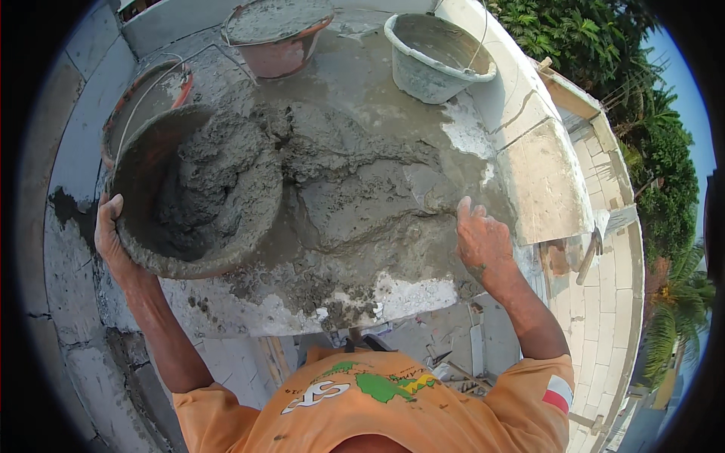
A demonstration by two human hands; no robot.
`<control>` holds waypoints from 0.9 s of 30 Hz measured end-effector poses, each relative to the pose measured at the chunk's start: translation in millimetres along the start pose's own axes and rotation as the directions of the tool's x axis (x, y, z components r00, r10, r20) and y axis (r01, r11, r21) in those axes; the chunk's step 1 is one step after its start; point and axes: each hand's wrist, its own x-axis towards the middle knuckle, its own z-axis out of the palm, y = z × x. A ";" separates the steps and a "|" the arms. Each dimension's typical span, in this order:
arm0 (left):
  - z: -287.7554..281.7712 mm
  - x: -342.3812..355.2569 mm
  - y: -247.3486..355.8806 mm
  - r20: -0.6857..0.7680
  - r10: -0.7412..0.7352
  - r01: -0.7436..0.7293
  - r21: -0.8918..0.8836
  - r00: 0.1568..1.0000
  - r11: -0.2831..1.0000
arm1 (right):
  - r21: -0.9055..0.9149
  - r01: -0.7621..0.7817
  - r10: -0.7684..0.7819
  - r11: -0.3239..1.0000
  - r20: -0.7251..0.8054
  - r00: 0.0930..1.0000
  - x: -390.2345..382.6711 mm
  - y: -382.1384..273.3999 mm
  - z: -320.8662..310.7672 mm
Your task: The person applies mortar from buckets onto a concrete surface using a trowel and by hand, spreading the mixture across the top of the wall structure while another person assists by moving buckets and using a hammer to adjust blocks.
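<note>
Concrete ledge [415,296], grey mortar [362,204] spread across it, tilted bucket [189,269] at left, mouth facing up toward viewer, long axis running away behind it, left grip [112,235] clamped on bucket's left side, right grip [483,235] curled by mortar's right end, cannot tell on what

Lettering sits on the orange short-sleeved fabric shirt [370,411] worn by the person: bold white letters [317,395], tilted, beside a green, irregular map-like print [380,386]. Yellow lettering [415,385] runs just right of that green shape. Smaller print near the chest's upper edge: too small to make out. Right sleeve bears a rectangular red-and-white patch [558,394].
</note>
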 end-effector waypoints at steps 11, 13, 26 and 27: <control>-24.2 9.5 -0.8 0.085 -0.101 0.109 -0.098 0.991 0.989 | 0.180 -0.175 0.156 0.968 0.115 0.981 -74.0 39.7 -0.1; -19.9 6.7 -0.7 0.061 -0.127 0.133 -0.110 0.990 0.985 | 0.149 -0.194 0.172 0.970 0.146 0.974 -81.6 42.8 -5.5; 9.5 -1.2 -1.2 0.169 -0.077 0.087 -0.052 0.983 0.995 | 0.038 -0.087 0.092 0.995 -0.143 0.985 38.5 -36.6 5.0; 10.3 -1.4 0.1 0.166 -0.070 0.080 -0.053 0.984 0.995 | 0.039 -0.084 0.089 0.996 -0.150 0.985 42.8 -30.7 7.7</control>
